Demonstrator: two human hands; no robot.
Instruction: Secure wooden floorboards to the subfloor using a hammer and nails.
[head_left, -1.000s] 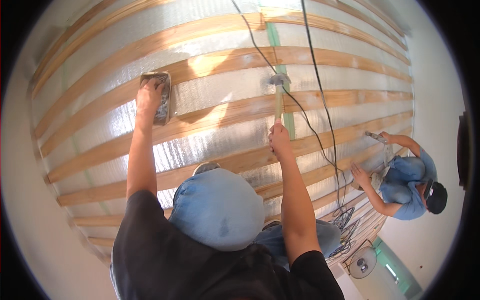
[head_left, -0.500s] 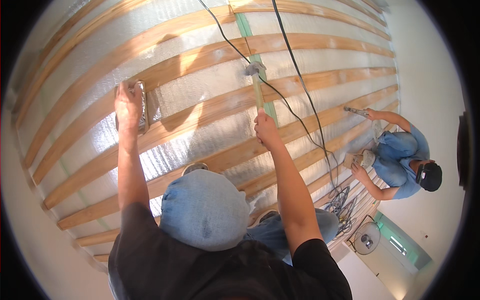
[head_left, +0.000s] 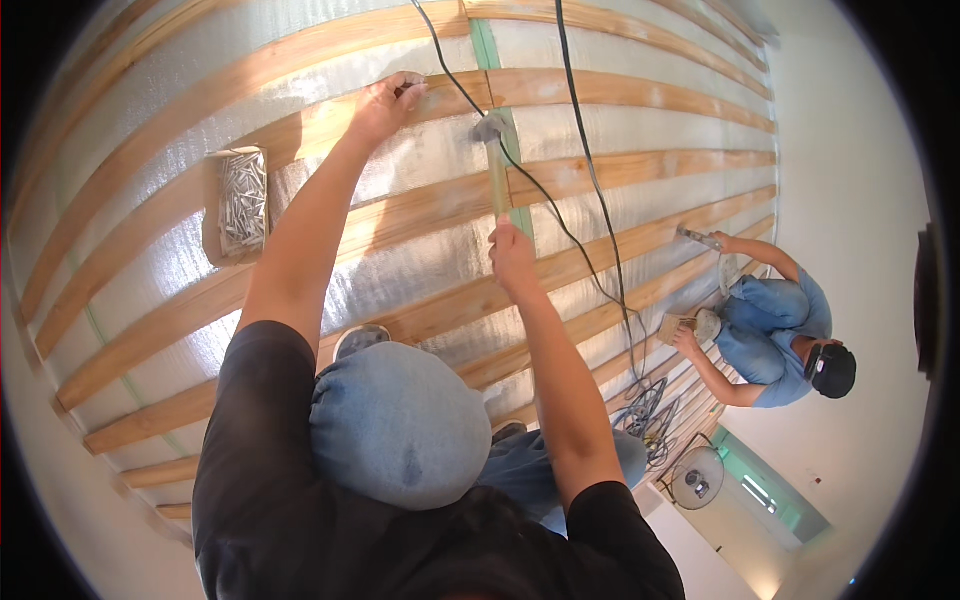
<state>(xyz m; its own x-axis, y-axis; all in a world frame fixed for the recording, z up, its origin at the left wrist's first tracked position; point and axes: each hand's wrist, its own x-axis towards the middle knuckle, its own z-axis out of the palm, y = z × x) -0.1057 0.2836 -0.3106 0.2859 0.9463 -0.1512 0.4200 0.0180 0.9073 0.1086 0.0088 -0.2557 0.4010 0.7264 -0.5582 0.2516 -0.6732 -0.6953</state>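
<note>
Left hand (head_left: 385, 98) pinches a nail against the wooden batten (head_left: 300, 130); right hand (head_left: 512, 250) grips the hammer (head_left: 495, 150), head raised just beside. Nail not yet driven; box of nails (head_left: 243, 200) nearly full.

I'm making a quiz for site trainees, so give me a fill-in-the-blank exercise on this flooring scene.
1. The right hand grips a ____ by its handle.
2. The left hand rests on a wooden ____.
3. The open box on the foil insulation is full of ____.
4. Two black ____ run across the battens.

Missing words: hammer; batten; nails; cables
</note>
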